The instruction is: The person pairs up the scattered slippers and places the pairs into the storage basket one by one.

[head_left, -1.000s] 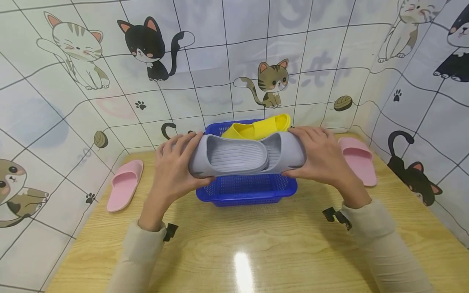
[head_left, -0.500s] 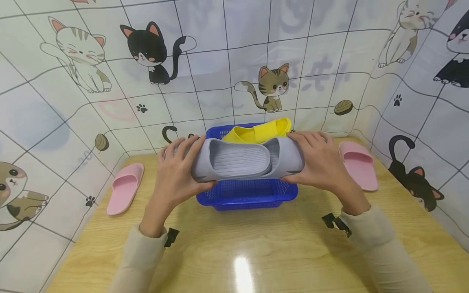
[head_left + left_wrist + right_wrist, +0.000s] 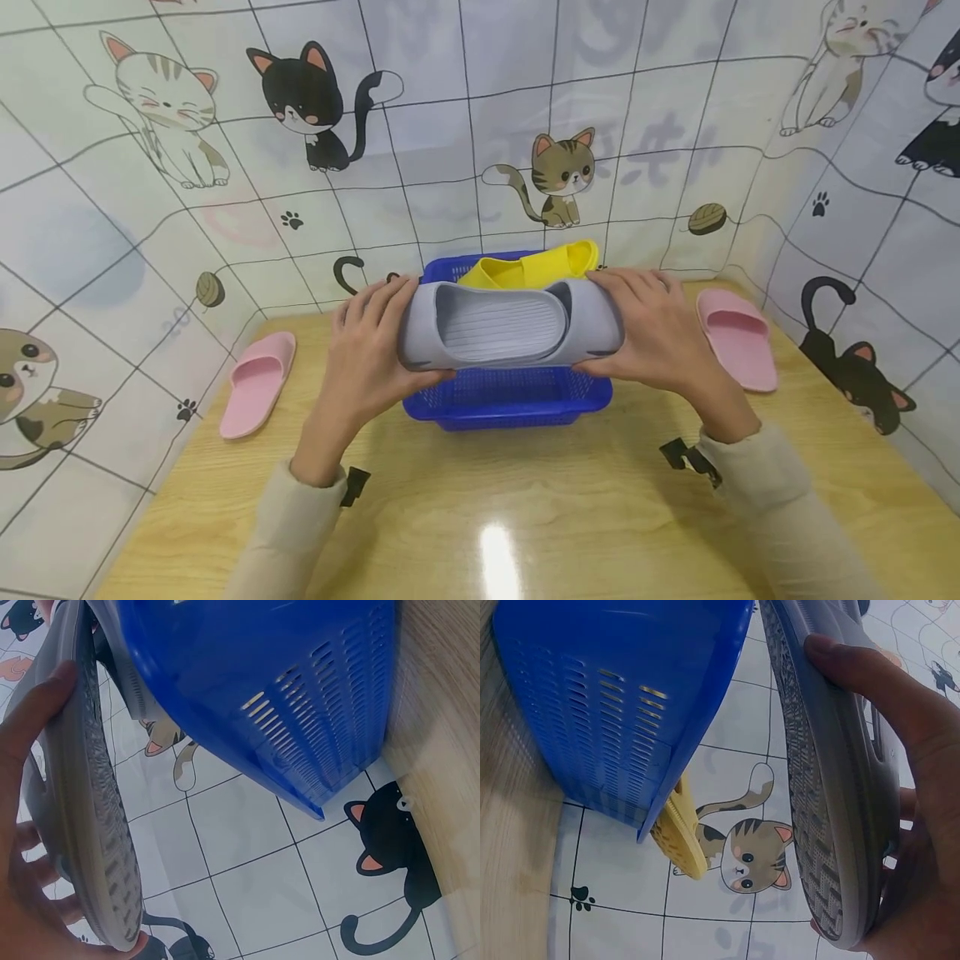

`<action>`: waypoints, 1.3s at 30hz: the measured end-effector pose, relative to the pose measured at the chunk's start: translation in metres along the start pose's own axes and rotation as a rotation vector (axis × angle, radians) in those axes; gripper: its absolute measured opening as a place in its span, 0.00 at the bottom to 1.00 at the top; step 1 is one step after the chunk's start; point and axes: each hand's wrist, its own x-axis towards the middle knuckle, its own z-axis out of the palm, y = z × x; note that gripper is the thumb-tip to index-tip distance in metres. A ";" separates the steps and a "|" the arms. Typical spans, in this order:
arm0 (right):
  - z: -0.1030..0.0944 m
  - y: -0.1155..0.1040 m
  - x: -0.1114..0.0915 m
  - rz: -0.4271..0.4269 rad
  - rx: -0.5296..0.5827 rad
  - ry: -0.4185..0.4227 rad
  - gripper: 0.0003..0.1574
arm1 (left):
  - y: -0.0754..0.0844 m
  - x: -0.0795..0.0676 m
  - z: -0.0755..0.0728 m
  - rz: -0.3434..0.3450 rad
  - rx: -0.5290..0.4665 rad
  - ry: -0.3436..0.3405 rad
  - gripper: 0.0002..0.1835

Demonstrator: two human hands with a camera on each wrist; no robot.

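Two grey slippers are held level in the head view, toes pointing outward, one heel lying over the other. My left hand [image 3: 363, 354] grips the toe end of the left slipper [image 3: 498, 325], thumb underneath. With thumb below and fingers over the top, my right hand [image 3: 648, 329] holds the toe of the right slipper [image 3: 596, 321]. The left slipper's heel reaches into the right one's opening and hides much of its insole. Both wrist views show the patterned soles. Behind and below the pair stands a blue basket [image 3: 510, 412] with a yellow slipper [image 3: 551, 264] at its back.
A pink slipper [image 3: 258, 383] lies at the left of the wooden table [image 3: 420, 517], and another pink slipper [image 3: 738, 340] at the right. A cat-patterned backdrop [image 3: 420, 108] rises behind and on both sides.
The left hand has shifted slightly right with its grey slipper, so the heel reaches deeper into the right slipper. The right hand stays nearly in place. The camera view tilted a little.
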 end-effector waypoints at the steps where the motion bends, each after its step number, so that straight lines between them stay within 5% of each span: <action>1: 0.000 0.000 0.001 -0.002 -0.001 0.002 0.73 | 0.000 0.001 0.000 -0.004 -0.002 0.001 0.70; 39: 0.005 -0.002 0.000 -0.045 -0.028 0.034 0.72 | 0.010 -0.001 0.000 -0.063 0.014 -0.040 0.68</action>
